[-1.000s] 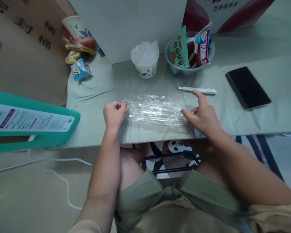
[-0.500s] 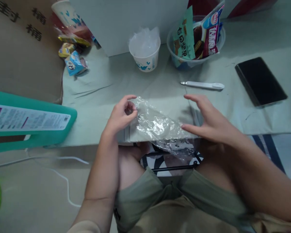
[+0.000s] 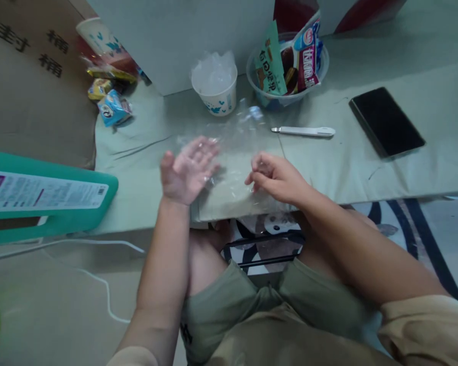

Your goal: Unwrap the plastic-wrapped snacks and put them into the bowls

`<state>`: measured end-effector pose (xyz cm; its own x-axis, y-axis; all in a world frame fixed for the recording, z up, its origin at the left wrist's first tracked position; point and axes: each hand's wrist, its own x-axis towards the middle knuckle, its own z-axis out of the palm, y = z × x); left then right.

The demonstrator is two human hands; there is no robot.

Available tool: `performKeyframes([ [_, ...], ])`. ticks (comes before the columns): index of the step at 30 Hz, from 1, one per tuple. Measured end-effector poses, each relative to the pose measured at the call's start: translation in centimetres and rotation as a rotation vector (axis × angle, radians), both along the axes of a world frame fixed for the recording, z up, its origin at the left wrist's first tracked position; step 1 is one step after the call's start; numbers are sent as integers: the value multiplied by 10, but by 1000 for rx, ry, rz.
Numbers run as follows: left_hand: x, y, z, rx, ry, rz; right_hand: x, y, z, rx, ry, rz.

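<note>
A clear, crinkly plastic sheet (image 3: 234, 147) is spread in the air above the pale green tabletop (image 3: 347, 162), near its front edge. My left hand (image 3: 187, 170) is raised palm up with fingers spread, and the film lies against its fingertips. My right hand (image 3: 277, 177) has its fingers curled and pinches the sheet's right side. The film is blurred by motion, so its exact edges are hard to make out.
Behind the sheet stand a paper cup (image 3: 215, 94) stuffed with clear plastic and a bowl of snack packets (image 3: 286, 66). A white craft knife (image 3: 303, 131) and a black phone (image 3: 385, 121) lie to the right. Wrapped snacks (image 3: 109, 104) sit at the back left, a teal box (image 3: 41, 195) at the left.
The sheet lay flat a second ago, was then crumpled between both hands, and is now lifted and spread. My left hand opened, palm up. My right hand closed on the film.
</note>
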<state>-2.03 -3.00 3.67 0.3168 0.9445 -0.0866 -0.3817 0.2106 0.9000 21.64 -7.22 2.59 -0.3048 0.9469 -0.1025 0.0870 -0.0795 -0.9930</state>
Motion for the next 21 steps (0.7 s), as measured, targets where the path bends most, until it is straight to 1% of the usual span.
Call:
performKeyframes([
  [2,13,-4,-5,-96,132,-168,-2,2,-5,4,48,-103],
  [3,19,-6,-7,-111,236,-214,-3,4,-7,22,54,-144],
  [4,24,-7,-9,-109,344,-223,-3,5,-9,42,54,-171],
  [6,30,-5,-11,-79,521,-139,-1,8,-11,82,47,-191],
  [7,31,-3,-11,-64,563,-90,0,9,-11,103,41,-195],
  [9,29,1,-11,-49,550,-41,5,12,-13,167,28,-214],
  [11,26,5,-11,-40,477,-48,10,14,-15,229,31,-267],
  [14,23,7,-13,11,370,-47,14,19,-19,242,43,-373],
  [17,21,9,-16,68,315,-20,15,24,-22,259,45,-479],
  [19,19,11,-18,120,320,19,15,27,-22,226,63,-554],
  [21,18,14,-20,232,415,109,16,30,-22,113,117,-608],
])
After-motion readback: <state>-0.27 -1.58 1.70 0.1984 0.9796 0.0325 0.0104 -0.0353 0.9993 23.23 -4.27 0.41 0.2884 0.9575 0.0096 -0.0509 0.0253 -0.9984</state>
